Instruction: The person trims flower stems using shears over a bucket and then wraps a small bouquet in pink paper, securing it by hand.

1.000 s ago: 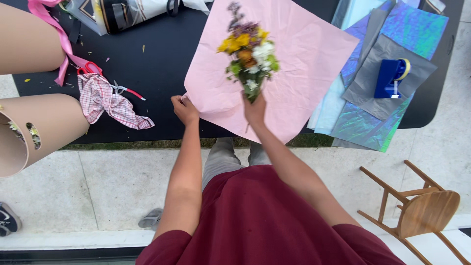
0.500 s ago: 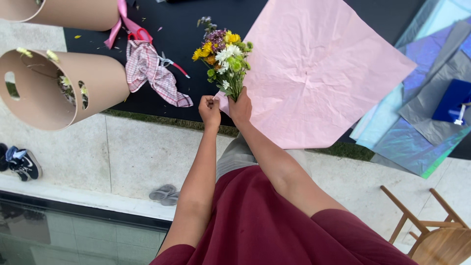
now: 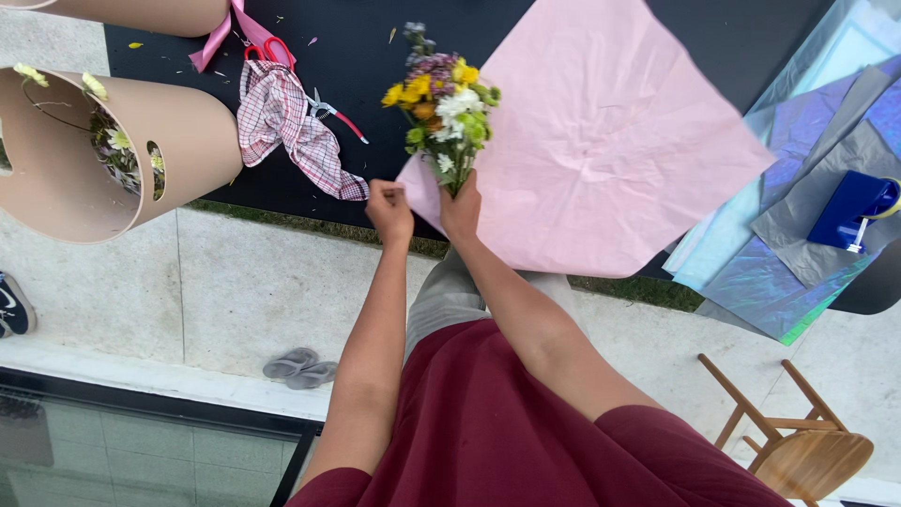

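Right hand [image 3: 461, 208] grips bouquet [image 3: 445, 103] stems upright; left hand [image 3: 389, 205] pinches pink paper [image 3: 601, 141] corner beside it.

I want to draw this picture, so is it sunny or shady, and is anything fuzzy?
Head view: the light is soft and even, with no hard shadows on the pink paper or the pale paving. The bouquet in the right hand looks a little soft, and so does the left hand. The shiny blue sheets at the right catch a faint sheen. The straight table edges bend slightly towards the picture's corners.
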